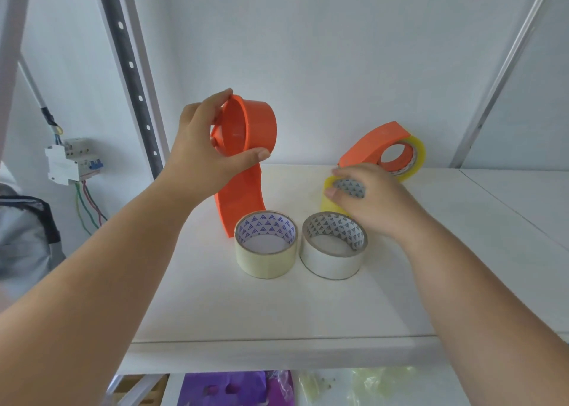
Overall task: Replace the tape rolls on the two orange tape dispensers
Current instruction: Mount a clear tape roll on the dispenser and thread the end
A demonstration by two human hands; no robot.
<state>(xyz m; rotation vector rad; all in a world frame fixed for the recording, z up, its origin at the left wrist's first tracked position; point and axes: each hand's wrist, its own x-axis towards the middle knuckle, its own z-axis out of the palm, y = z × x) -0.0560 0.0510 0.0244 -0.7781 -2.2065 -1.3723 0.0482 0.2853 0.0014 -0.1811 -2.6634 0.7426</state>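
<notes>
White shelf (308, 307) ran from front lip near the viewer back to the wall (338, 51); metal uprights stood at left (132, 67) and right (505, 76) rear corners. Front half of the shelf lay bare, so did the strip right of the hands

Left hand (203, 150) was raised above the shelf's left rear, fingers over the top rim and thumb under, gripping the round hub of an orange dispenser (246, 147). That hub was hollow, no roll on it; its tail hung down, whether the tip touched the shelf couldn't be told

Right hand (366, 196) was low over the shelf, fingers curled round a yellow tape roll (331, 196), which stood tilted on edge, patterned core facing the viewer. Whether it rested on the shelf was unclear

Second orange dispenser (378, 147) sat at the rear, just behind the right hand, with a yellowish roll (412, 159) loaded on its hub

Two rolls lay flat side by side mid-shelf, touching or nearly so: a cream one (266, 264) left, a clear one (332, 261) right, both cores empty inside. Cream roll sat just in front of the dispenser tail

Below the shelf a purple bag (234, 387) showed
</notes>
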